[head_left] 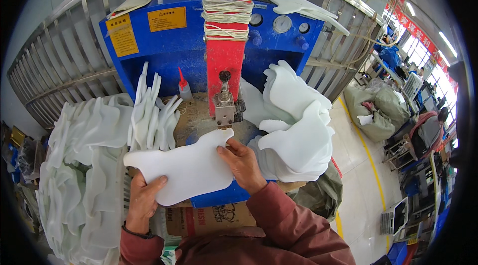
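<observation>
Between my two hands is a white, curvy-edged foam sheet [191,170], its upper right corner right by the metal head [225,110] of a blue and red machine. My left hand [143,193] grips the sheet's lower left edge, thumb on top. My right hand [241,165] is closed on its right edge, thumb on top and fingers partly hidden. A stack of similar white foam sheets [301,140] rises just right of my right hand. Several narrower white pieces [152,115] stand upright behind the held sheet, beside a small bottle with a red nozzle [184,86].
A large pile of white foam sheets [89,175] fills the left side. The machine's blue panel [184,41] carries gauges [282,24]; string [228,8] winds round its red arm. A brown cardboard box [214,219] lies below. Stuffed sacks [381,108] stand on the floor to the right.
</observation>
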Demonstrator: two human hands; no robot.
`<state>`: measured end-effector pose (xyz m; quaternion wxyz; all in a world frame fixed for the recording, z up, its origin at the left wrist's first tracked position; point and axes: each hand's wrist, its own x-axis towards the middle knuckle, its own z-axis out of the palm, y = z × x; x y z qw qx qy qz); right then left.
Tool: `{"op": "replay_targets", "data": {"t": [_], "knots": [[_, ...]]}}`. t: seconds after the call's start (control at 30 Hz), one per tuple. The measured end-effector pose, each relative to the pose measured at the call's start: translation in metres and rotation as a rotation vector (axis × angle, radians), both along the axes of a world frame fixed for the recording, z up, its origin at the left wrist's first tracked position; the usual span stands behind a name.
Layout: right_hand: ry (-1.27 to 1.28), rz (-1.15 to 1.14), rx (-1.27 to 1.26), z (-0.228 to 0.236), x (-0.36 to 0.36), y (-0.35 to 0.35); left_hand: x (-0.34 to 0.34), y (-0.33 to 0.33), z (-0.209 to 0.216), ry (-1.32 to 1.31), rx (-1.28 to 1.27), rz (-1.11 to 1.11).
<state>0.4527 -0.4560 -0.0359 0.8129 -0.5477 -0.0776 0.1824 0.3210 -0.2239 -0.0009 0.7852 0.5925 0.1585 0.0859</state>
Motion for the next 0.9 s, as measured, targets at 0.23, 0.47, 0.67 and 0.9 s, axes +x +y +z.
{"op": "replay_targets", "data": {"t": [0.23,0.47,0.67,0.9], "knots": [[-0.001,-0.006,0.020,0.004,0.001,-0.010,0.010,-0.005,-0.002,0.016,-0.024,-0.015],[-0.034,0.015,-0.024,-0.002,0.003,-0.021,0.017,-0.003,-0.010,0.017,-0.061,-0.056],[-0.034,0.029,0.066,-0.005,0.003,-0.010,0.013,0.000,-0.009,-0.021,-0.077,-0.017],[-0.055,-0.046,-0.126,0.003,0.005,-0.023,0.024,-0.007,-0.005,-0.015,-0.086,-0.067]]}}
